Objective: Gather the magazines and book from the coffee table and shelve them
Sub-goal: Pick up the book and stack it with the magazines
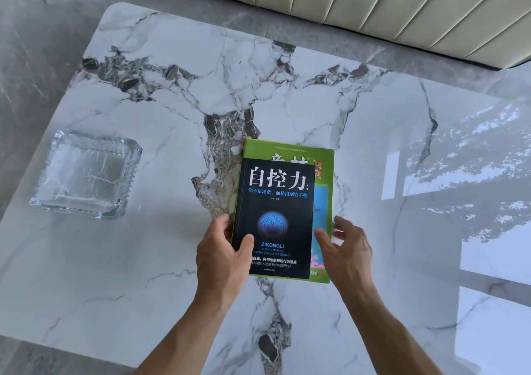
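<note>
Book, black cover, lies on top of a green magazine, and the two form one stack near the middle of the marble coffee table, closer to your edge of it. Whether more than one magazine sits under the book you cannot tell from here; only one green cover shows clearly. Your left hand grips the stack at its left edge, thumb pressed on the black cover, fingers tucked underneath. Your right hand is spread and relaxed at the right edge, fingertips just beside or barely touching the magazine, not yet closed on it. So gathering looks mostly done: items are piled, not scattered. What's left, as I judge it: close the right hand, lift the pile, carry it off and shelve it. No shelf is in view. A glass ashtray sits well apart to the left, and a pale sofa runs beyond the far edge.
</note>
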A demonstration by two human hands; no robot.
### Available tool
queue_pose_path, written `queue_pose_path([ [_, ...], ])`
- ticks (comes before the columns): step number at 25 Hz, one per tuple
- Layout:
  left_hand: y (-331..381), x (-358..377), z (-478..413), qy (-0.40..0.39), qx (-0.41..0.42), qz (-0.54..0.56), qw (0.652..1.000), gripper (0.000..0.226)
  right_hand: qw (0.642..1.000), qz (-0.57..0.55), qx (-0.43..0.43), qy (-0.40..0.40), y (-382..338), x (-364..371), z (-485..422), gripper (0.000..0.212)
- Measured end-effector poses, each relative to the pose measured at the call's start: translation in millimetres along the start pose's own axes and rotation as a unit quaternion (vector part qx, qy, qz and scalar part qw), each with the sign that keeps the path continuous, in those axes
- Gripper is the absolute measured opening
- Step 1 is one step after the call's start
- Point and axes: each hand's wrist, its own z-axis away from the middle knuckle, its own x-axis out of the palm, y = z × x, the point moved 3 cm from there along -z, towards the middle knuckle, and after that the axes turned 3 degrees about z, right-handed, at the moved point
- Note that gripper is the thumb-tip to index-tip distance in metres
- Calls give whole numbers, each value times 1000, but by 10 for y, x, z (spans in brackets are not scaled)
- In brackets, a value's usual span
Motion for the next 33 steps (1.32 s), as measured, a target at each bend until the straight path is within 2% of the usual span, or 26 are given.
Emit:
queue_pose_path([
  [2,-7,18,-45,-16,-36,13,999,47,999,8,-10,-29,-6,45,11,49],
  [5,-51,19,-156,-73,-85,83,990,34,999,-1,-5,-37,13,75,-31,38],
  [11,-110,113,-122,-187,-94,208,956,46,999,-32,6,-38,98,78,-76,46],
  [15,-86,79,-94,-175,-45,231,956,47,994,-82,37,-65,62,19,-137,46],
  [17,-37,-6,-63,-189,-54,278,940,47,983,-137,51,-108,-49,-67,-137,56],
  [19,68,-140,-24,-202,-69,324,922,49,968,-183,30,-167,-244,-170,-113,63],
  [21,195,-292,19,-200,-68,346,914,52,949,-227,-16,-219,-510,-268,-50,43],
  [23,358,-465,89,-184,-58,360,913,50,943,-244,-50,-222,-765,-382,36,22],
  [28,1028,-1217,453,-131,3,384,914,46,938,-241,-141,-205,-1697,-800,492,23],
  [33,1997,-2273,886,-75,125,365,919,47,911,-263,-243,-205,-2854,-1397,1211,13],
])
